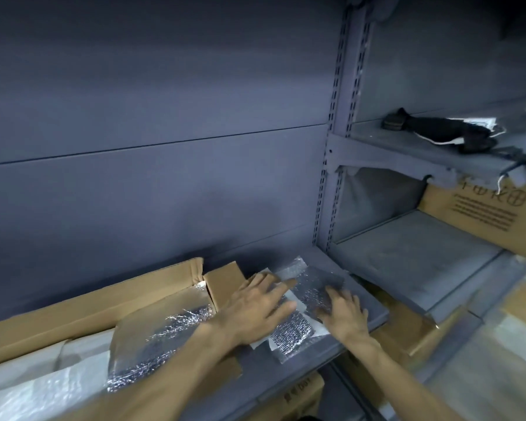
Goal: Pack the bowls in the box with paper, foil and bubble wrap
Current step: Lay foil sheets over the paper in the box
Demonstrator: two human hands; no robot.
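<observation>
Both hands lie flat, fingers spread, on a small stack of wrapping sheets on the grey shelf (pixel 359 294). The left hand (pixel 257 305) presses down with its fingers fanned toward the back wall, its index finger reaching onto the foil sheet (pixel 312 291). The right hand (pixel 345 312) rests palm-down on the near right part of the same sheet, fingers straight. Neither grip pinches anything; both only press.

The step looks like laying out and smoothing the wrap layers before a bowl goes on them. To do it well, I judge the hands should sweep outward from the middle, so the crinkled foil flattens without tearing, and keep the paper (pixel 289 297) and bubble wrap (pixel 286 349) edges squared beneath it, with none hanging off the shelf lip.

The foil sheet is oblong. Its long axis runs from the near edge of the shelf, by the wrists, up and slightly right toward the back wall. Its far corner points toward the shelf upright.

Just left of the stack stands the open cardboard box (pixel 88 308), flaps up, with another foil sheet (pixel 164 332) and white wrap inside. No bowl shows anywhere. On the upper right shelf lie some dark items I cannot identify.
</observation>
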